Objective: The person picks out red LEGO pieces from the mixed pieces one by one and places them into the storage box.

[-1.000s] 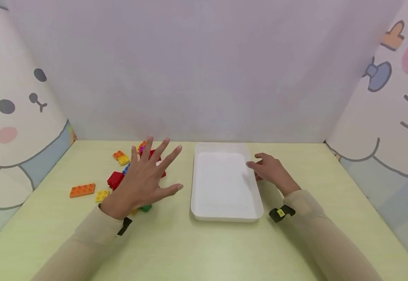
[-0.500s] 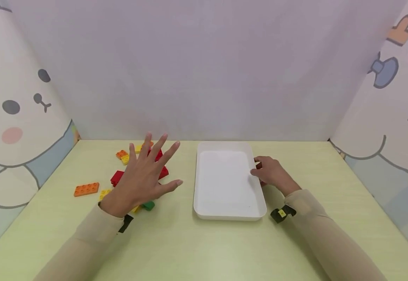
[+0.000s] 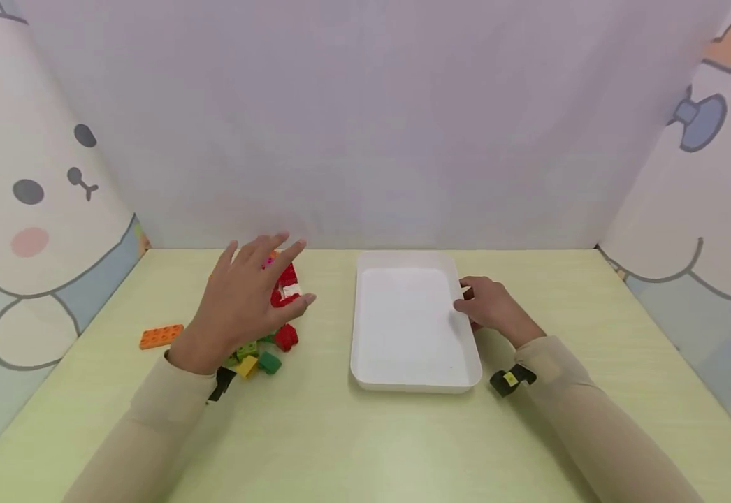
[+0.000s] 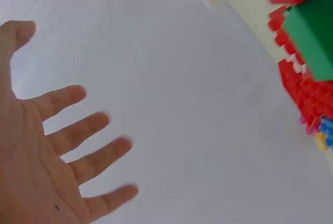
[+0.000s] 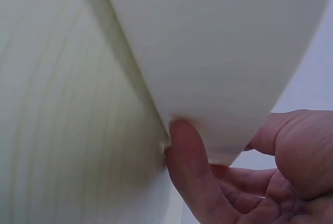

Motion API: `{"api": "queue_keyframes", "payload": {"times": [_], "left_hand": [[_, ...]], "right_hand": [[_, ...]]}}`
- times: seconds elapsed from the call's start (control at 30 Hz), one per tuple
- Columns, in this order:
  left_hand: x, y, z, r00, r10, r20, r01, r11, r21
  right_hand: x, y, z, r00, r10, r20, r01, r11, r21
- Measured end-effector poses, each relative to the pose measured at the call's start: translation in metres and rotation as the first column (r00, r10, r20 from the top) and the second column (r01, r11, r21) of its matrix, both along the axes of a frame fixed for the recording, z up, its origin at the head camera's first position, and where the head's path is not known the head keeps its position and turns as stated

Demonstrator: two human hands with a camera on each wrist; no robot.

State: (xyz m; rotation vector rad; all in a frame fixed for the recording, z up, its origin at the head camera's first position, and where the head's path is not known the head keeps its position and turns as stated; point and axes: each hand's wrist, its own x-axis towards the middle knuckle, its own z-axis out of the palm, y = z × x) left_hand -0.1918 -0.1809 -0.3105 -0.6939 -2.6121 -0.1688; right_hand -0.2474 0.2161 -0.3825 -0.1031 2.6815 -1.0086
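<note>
My right hand grips the right wall of a shallow white tray. The thumb lies over the rim, and in the right wrist view fingertips press the outside of the tray wall low down by the table. Nothing lies in the tray. Over a loose pile of toy building bricks hovers my left hand, fingers apart and holding nothing. Red bricks, a green brick and a yellow brick show around it; others are hidden beneath. The left wrist view has the palm facing the camera.
A flat orange brick lies apart, left of the pile. The pale table ends at a plain back wall. Side panels with cartoon animals stand to the left and right.
My right hand has moved from just over the tray's right rim to gripping it. The left hand's fingers have drawn closer and curve slightly, and the hand has shifted a little left over the bricks.
</note>
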Motion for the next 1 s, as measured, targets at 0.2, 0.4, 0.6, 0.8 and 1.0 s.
{"api": "queue_keyframes", "payload": {"times": [0.2, 0.4, 0.6, 0.8, 1.0], "left_hand": [[-0.014, -0.013, 0.021, 0.996, 0.093, -0.019, -0.091, 0.992, 0.091], [-0.033, -0.017, 0.028, 0.987, 0.153, 0.049, -0.159, 0.972, 0.173], [-0.040, -0.010, 0.020, 0.985, 0.116, 0.127, -0.129, 0.987, 0.098], [-0.038, -0.006, 0.013, 0.964, -0.022, 0.265, 0.021, 1.000, 0.008], [-0.017, -0.015, 0.004, 0.934, -0.093, 0.345, 0.119, 0.991, -0.055]], "right_hand": [[-0.002, 0.000, 0.000, 1.000, 0.012, -0.003, -0.012, 1.000, 0.020], [-0.001, 0.001, 0.000, 1.000, 0.024, -0.013, -0.024, 1.000, 0.018], [-0.001, 0.004, -0.005, 1.000, 0.021, -0.018, -0.020, 1.000, 0.014], [0.000, 0.004, -0.007, 0.999, 0.034, -0.014, -0.034, 0.999, 0.027], [-0.004, 0.005, -0.003, 0.998, 0.055, -0.017, -0.054, 0.997, 0.057]]}}
